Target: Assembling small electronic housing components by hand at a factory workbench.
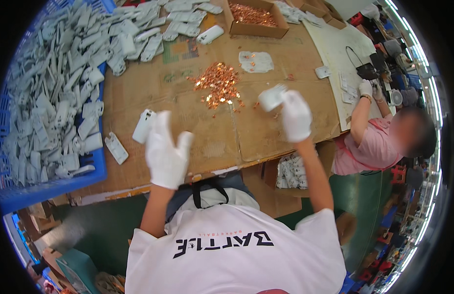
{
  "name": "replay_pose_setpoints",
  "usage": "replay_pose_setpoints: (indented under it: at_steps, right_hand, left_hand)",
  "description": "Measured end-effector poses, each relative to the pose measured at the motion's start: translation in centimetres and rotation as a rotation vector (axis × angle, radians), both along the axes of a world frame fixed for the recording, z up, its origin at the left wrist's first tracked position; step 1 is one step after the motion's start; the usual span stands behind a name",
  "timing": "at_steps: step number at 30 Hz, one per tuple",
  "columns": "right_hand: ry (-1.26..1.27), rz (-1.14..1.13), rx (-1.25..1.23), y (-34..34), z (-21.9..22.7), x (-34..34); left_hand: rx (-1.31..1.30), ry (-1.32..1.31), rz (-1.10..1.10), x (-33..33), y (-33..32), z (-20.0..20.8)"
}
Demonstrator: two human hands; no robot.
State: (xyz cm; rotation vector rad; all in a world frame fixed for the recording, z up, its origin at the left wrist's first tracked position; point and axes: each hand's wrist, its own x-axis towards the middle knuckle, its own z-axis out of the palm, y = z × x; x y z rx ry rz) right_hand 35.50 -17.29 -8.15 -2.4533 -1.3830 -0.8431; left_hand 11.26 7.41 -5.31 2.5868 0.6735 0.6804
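Head view: nearest is the wearer's white shirt (241, 259), and just beyond it, beneath the edge of the cardboard-covered worktop (305, 78), sits a carton holding more pale parts (291, 172). Both hands wear white gloves and are apart over the near side. The left hand (165, 154) is spread, thumb well away from the fingers, beside a white casing (142, 126); whether they touch cannot be told. The right hand (295, 116) pinches a pale casing (272, 99) by its right side, slightly blurred, to the right of the copper heap. Left of the left hand, another casing (116, 148) lies next to a blue crate (55, 192) piled with similar parts. Farther in, the loose copper pieces (219, 83) form a heap mid-worktop, with a flat whitish piece (256, 62) bearing a few of them behind it. A cardboard box (260, 30) full of copper pieces stands at the far side; rightward, a co-worker in pink (369, 142) reaches over more white parts (348, 89).
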Motion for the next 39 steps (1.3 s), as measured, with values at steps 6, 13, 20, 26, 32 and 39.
replay_pose_setpoints:
  at_steps: [6, 13, 20, 26, 32, 39]
  right_hand:
    - [0.078, -0.703, -0.209, -4.8, -1.9, 18.0]
    - [0.189, 0.641, -0.088, 9.1, -0.7, -0.3]
    - [0.055, 0.624, -0.117, 10.3, -3.8, 0.3]
    - [0.323, 0.476, -0.417, 12.1, -2.2, -0.1]
    - [0.149, 0.477, -0.460, 12.3, -2.8, 0.0]
    - [0.179, 0.519, -0.228, 12.0, -0.6, -1.7]
  left_hand:
    - [0.221, 0.403, 0.180, -1.7, 8.2, -4.1]
    - [0.443, 0.502, 0.176, -0.8, 10.7, -5.4]
    - [-0.154, 0.251, 0.027, 0.0, 9.0, -4.5]
    - [-0.927, -0.155, -0.188, -3.1, 3.9, -4.7]
    - [-1.016, -0.193, -0.269, -4.8, 1.2, -6.2]
    - [-0.826, -0.194, -0.182, -5.6, -0.2, -6.2]
